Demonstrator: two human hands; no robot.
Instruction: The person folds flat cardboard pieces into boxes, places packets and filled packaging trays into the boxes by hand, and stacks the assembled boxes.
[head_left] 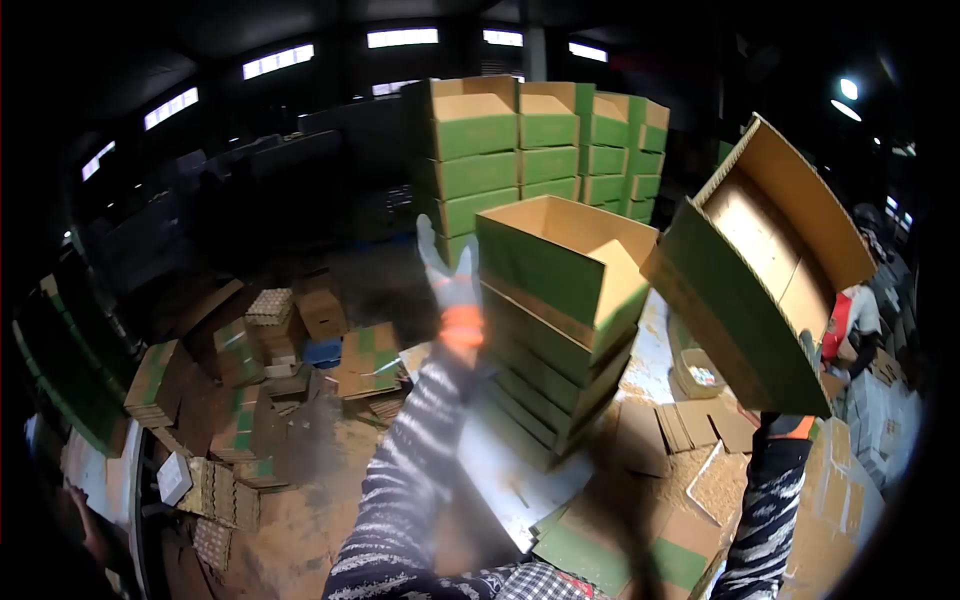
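My left hand (455, 285), in a grey glove with an orange cuff, is raised with its fingers spread and holds nothing. Just to its right, a stack of open green-and-brown cardboard boxes (545, 270) stands on a pale work surface (500, 480). My right hand (811, 350) grips the lower right edge of another open cardboard box (725, 290). That box is lifted and tilted, its brown inside showing. Its near corner overlaps the top of the stack in view; whether they touch I cannot tell. Most of my right hand's fingers are hidden by the box.
Taller stacks of green boxes (475, 175) rise behind. Flattened cardboard (625, 540) and a small tub (695, 375) lie at the right. Cartons (155, 385) and egg trays (225, 493) crowd the left. A person in red and white (850, 320) is at the far right.
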